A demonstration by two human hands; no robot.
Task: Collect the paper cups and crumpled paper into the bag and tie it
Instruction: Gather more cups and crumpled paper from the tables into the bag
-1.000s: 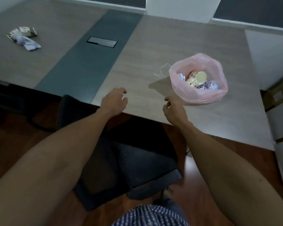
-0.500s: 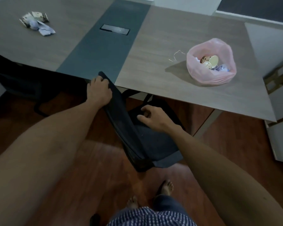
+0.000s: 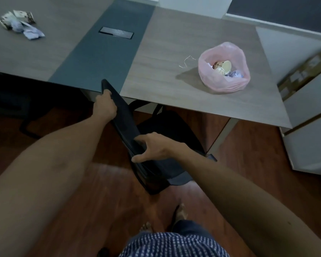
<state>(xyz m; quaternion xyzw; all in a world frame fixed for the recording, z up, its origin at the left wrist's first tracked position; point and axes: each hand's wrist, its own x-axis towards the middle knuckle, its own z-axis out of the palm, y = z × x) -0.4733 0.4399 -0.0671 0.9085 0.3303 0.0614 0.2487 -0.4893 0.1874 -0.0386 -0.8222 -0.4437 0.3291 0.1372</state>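
Observation:
A pink plastic bag [image 3: 208,78] stands open on the right part of the table [image 3: 165,52]; inside it lie a paper cup [image 3: 223,67] and crumpled paper [image 3: 236,74]. More paper cups and crumpled paper [image 3: 19,25] lie in a heap at the table's far left. Both my hands are below the table edge, on a black chair's backrest [image 3: 124,119]. My left hand [image 3: 105,106] grips its top edge. Lower down, my right hand [image 3: 152,149] holds its side. A thin tie string [image 3: 186,62] lies just left of the bag.
The black chair sits partly under the table's front edge. Another dark chair [image 3: 11,101] stands under the table at left. A white cabinet [image 3: 308,115] with a cardboard box [image 3: 304,73] is on the right. My bare feet [image 3: 180,216] stand on the wooden floor.
My hands left the table edge and took hold of the chair's backrest. I have stepped back, and the chair has swung out from under the table. The bag has not moved.

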